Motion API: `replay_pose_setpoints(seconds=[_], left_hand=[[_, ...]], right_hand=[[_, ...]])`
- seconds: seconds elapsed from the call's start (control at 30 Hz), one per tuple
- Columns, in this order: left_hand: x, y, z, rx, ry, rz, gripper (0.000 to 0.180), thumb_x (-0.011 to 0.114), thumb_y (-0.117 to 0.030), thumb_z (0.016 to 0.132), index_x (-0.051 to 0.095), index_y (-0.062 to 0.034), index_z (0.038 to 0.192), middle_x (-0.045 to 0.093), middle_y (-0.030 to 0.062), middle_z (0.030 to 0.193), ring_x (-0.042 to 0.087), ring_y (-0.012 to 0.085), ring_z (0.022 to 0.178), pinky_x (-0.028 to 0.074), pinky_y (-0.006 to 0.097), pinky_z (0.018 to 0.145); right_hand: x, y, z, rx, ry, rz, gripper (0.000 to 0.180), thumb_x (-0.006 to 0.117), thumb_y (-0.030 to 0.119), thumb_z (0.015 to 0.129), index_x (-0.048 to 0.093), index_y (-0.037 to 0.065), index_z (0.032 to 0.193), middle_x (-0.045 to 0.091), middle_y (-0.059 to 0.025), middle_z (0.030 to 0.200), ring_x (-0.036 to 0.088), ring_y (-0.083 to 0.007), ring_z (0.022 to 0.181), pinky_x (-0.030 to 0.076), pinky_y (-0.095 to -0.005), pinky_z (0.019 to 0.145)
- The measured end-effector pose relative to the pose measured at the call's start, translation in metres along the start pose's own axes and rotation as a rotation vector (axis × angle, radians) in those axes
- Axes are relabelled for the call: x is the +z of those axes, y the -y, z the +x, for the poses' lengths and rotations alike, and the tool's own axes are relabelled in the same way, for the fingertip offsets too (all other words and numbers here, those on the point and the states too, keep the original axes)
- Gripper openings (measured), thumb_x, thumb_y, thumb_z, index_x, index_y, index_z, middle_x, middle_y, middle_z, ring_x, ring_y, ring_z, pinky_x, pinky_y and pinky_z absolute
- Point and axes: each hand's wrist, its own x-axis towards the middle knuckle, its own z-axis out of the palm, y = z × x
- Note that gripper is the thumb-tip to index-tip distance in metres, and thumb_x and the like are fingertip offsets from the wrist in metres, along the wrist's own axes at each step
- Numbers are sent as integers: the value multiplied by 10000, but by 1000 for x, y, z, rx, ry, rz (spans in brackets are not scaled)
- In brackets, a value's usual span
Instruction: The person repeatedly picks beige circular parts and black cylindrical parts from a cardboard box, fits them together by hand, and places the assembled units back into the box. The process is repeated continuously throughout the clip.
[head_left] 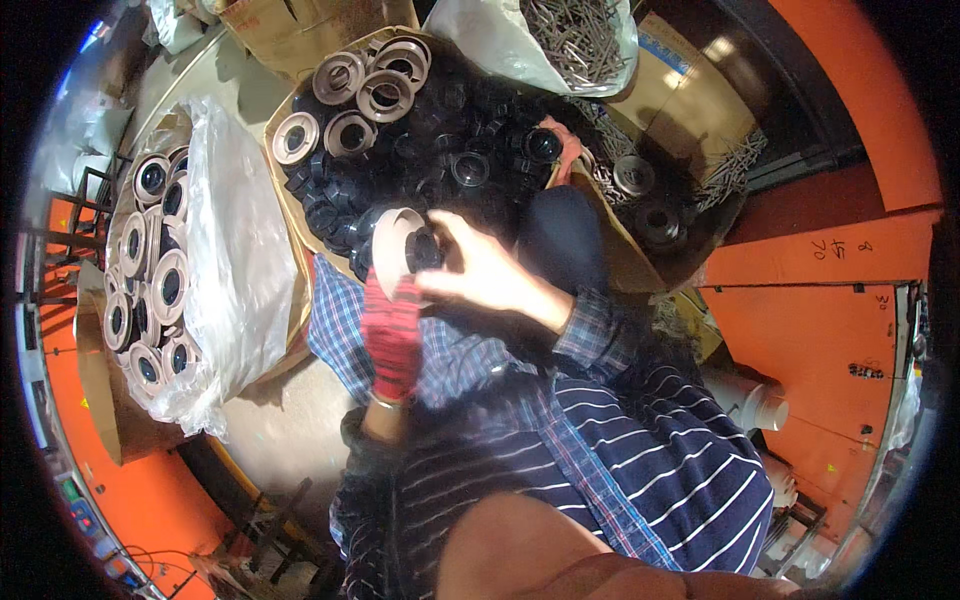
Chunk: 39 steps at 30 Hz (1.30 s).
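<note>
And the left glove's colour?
The glove is red with darker streaks, best seen in the head view.

"What is found in the middle?"
"A box [287,205], filled with caps [425,150]; on these, rings [328,88] are laid at the far left."
"And nearer the body?"
"A held ring [388,245], kept by the box's near edge (the left hand [394,325] at its near side, the right hand [485,270] at its right)."
"On the left?"
"A left bag [240,210], where more rings are contained."
"Behind the box?"
"A rear bag [480,35], toward the right, with pins [570,45] inside."
"Right of the box?"
"A carton [640,262]; beyond it, a cabinet [800,345] is placed."
</note>
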Motion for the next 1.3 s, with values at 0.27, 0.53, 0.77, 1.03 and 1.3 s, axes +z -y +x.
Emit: replay_pose_setpoints(seconds=[0.27,0.53,0.77,1.03,1.3], left_hand=[[-20,-3,-9,145,324,-168,524,716,-201,868,600,-6,1340,608,243,1369,597,426,1265,458,548,1105],[-100,36,-12,-83,339,163,603,669,-243,923,508,-49,1471,588,189,1419,570,335,1295,447,457,1117],[-220,90,118,-101,-452,650,628,694,-202,995,428,-35,1539,509,169,1532,499,277,1395,368,399,1183],[-121,49,81,-64,-91,330,537,653,-98,996,492,-22,1502,503,174,1544,485,313,1419,351,436,1196],[-68,37,70,-136,95,257,474,618,-70,1007,527,-11,1468,531,166,1523,505,320,1402,362,419,1181]], right_hand=[[15,-30,-18,378,435,1270,478,581,334,1025,538,54,1411,635,-69,822,544,-197,583,461,-342,532],[-53,-26,-19,224,369,675,744,290,567,1102,711,-35,983,716,-125,726,634,-185,529,525,-290,532],[-279,-145,-85,584,-432,-402,530,617,529,987,725,13,1043,742,-149,869,704,-242,760,530,-347,667],[-412,-312,-128,804,-594,-1287,624,647,563,904,669,-1,1170,727,-212,1114,689,-425,1020,536,-517,894],[-396,-375,-120,1023,-566,-1042,573,699,383,874,590,18,1302,685,-175,1213,665,-373,1088,527,-487,940]])
